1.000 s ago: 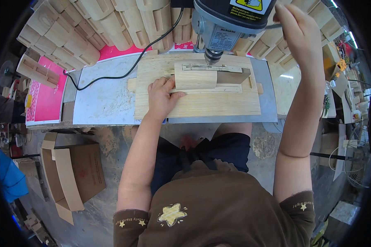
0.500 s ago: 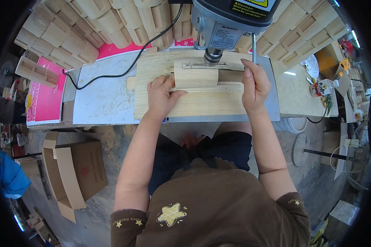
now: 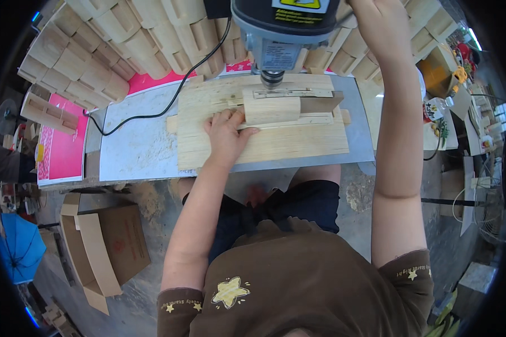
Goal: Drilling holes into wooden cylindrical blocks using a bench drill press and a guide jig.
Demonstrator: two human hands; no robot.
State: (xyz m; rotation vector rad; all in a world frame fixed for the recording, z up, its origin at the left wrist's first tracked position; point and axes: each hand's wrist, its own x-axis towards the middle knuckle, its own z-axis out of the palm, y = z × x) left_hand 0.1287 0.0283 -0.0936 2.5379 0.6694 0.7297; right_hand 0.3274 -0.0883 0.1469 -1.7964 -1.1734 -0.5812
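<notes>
My left hand (image 3: 226, 132) lies on a pale wooden jig board (image 3: 275, 147), its fingers pressed against the left end of a curved wooden piece (image 3: 271, 108). That piece sits directly under the chuck (image 3: 272, 78) of a grey drill press (image 3: 281, 31). A dark wooden wedge (image 3: 320, 104) backs the piece on its right. My right hand (image 3: 376, 17) is raised at the top of the view beside the drill press head. Its fingers are cut off by the picture's edge, so what it holds is hidden.
The board rests on a grey metal table (image 3: 135, 149), and a black cable (image 3: 152, 112) runs across it. Several curved wooden pieces (image 3: 123, 39) are stacked behind. A pink sheet (image 3: 62, 149) lies at the left, and an open cardboard box (image 3: 104, 247) and a blue umbrella (image 3: 19, 247) are on the floor.
Half a second ago my right hand rested on the board's right side; now it is lifted beside the drill press head. My left hand stays on the wooden piece.
</notes>
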